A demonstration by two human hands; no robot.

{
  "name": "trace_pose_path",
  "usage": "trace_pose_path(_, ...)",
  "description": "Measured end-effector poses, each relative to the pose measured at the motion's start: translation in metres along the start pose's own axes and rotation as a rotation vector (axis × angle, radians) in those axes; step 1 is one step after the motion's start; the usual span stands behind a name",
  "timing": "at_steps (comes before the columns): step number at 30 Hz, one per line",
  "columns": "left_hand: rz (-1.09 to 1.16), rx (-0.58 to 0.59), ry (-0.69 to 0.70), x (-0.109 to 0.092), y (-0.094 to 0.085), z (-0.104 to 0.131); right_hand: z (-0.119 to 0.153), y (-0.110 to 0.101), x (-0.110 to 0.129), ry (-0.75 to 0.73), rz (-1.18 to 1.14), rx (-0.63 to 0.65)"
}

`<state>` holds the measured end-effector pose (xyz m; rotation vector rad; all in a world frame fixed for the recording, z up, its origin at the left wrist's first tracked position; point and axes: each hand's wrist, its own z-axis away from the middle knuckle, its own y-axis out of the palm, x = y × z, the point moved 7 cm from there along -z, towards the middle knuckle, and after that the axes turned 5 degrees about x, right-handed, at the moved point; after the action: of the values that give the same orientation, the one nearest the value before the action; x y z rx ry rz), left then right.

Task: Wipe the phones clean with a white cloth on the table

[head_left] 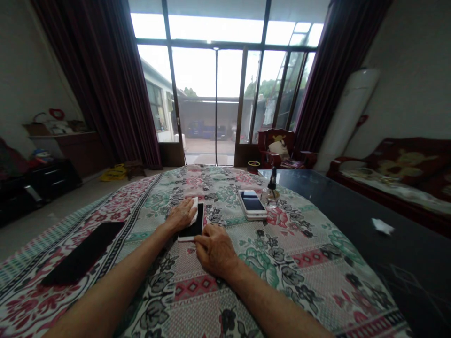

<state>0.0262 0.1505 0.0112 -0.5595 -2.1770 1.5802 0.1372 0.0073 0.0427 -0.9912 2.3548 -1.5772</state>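
Covering the glass: the left hand (181,213) lies flat over the upper part of a white-edged phone (195,229), a folded white tissue (194,211) under its fingertips.
Left grip: fingers stretched out side by side; I cannot tell from here whether they pinch the tissue or just press it down.
Right grip: thumb and curled fingers of the right hand (216,249) clamped on the phone's lower right corner.
Phone: dark screen up, on the patterned tablecloth (275,277) that drapes the bench, between the two hands.
White handset: to the right of the phone and a little farther off, a white handset (252,203) lies face up.
Bottle: just past that handset, right of the phone, a clear bottle (270,196) stands upright with a black top.
Black sheet: well left of the phone, a long black rectangle (84,253) lies flat.
Dark top: far right of the phone, a glossy black surface (352,211) carries a crumpled white scrap (383,226).
Glass doors: beyond the phone, tall panes (229,70) between purple curtains (105,70).
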Motion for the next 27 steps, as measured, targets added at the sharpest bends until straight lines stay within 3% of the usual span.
trace_pose_path(7,0.049,0.027,-0.035,-0.009,-0.004,0.016,0.003,0.004,0.005,-0.033,0.069,0.073)
trace_pose_path(10,0.05,0.043,-0.024,-0.015,-0.009,0.037,0.004,0.005,0.006,-0.024,0.06,0.095)
trace_pose_path(14,0.044,0.032,0.097,-0.031,-0.015,0.07,0.005,0.004,0.005,0.0,0.029,0.099)
trace_pose_path(17,0.043,0.01,0.083,-0.034,-0.019,0.079,0.004,0.005,0.005,0.021,0.017,0.101)
trace_pose_path(20,0.028,0.035,0.114,-0.036,-0.018,0.066,0.001,0.007,0.005,0.069,0.018,0.1)
trace_pose_path(24,0.021,0.127,0.061,-0.028,-0.009,0.03,-0.002,0.009,0.003,0.118,0.027,0.102)
trace_pose_path(27,0.049,0.12,-0.119,-0.012,-0.004,0.006,-0.003,0.01,0.001,0.132,0.025,0.106)
